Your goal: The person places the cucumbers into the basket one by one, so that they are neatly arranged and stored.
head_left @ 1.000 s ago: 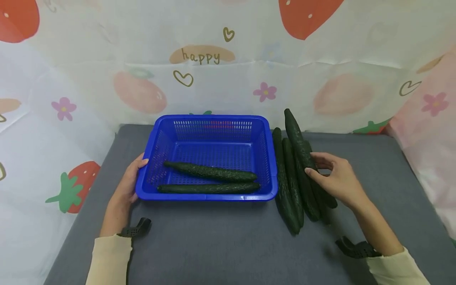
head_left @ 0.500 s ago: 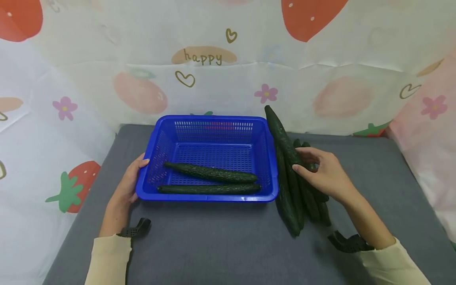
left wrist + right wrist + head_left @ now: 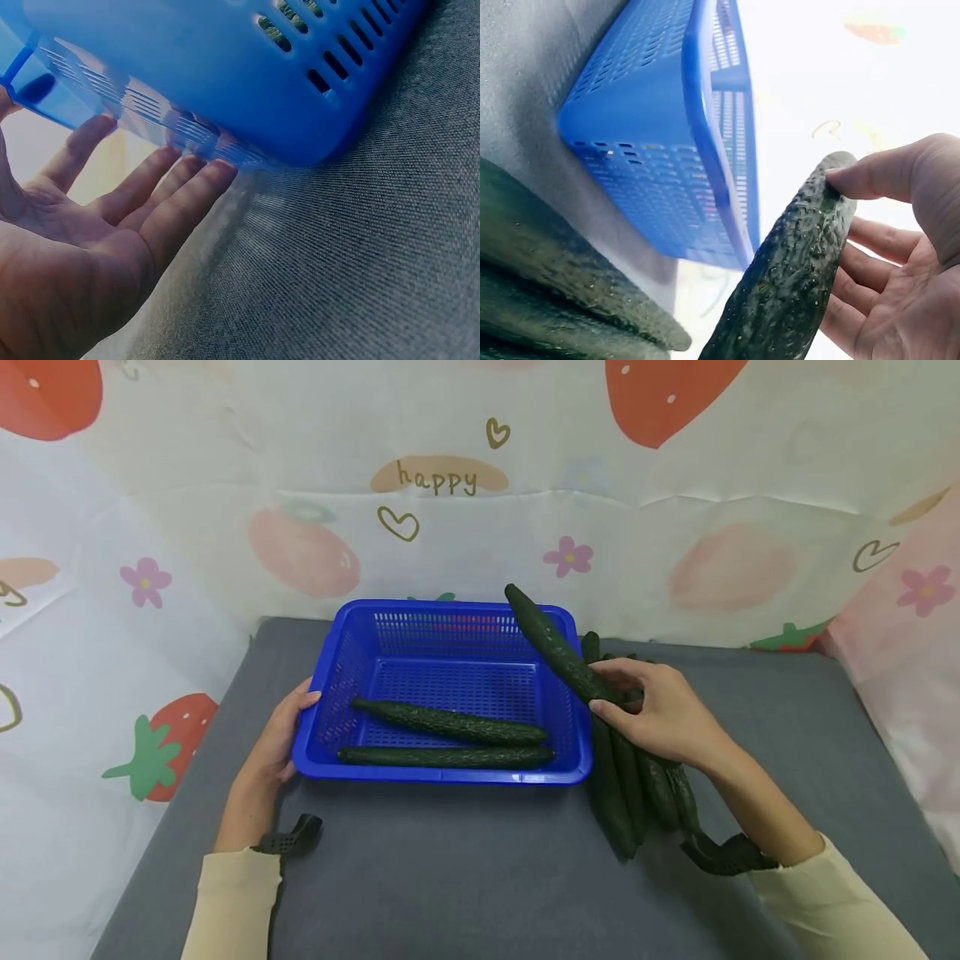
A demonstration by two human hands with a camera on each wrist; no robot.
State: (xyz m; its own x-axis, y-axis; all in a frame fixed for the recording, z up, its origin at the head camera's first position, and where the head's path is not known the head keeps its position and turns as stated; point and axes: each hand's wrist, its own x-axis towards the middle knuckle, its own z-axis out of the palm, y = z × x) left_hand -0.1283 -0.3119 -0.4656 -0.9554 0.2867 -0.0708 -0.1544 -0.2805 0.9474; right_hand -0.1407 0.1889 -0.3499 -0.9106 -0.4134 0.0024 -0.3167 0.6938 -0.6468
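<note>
Left fingers, mostly hidden from head view, touch basket

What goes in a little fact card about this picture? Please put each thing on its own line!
basket: blue, on gray cloth
inside basket: two cucumbers
left hand: holds the basket's left side
right hand: holds another cucumber
right of basket: more cucumbers, bunched together
backdrop: strawberries, flowers, hearts, "happy"
</note>
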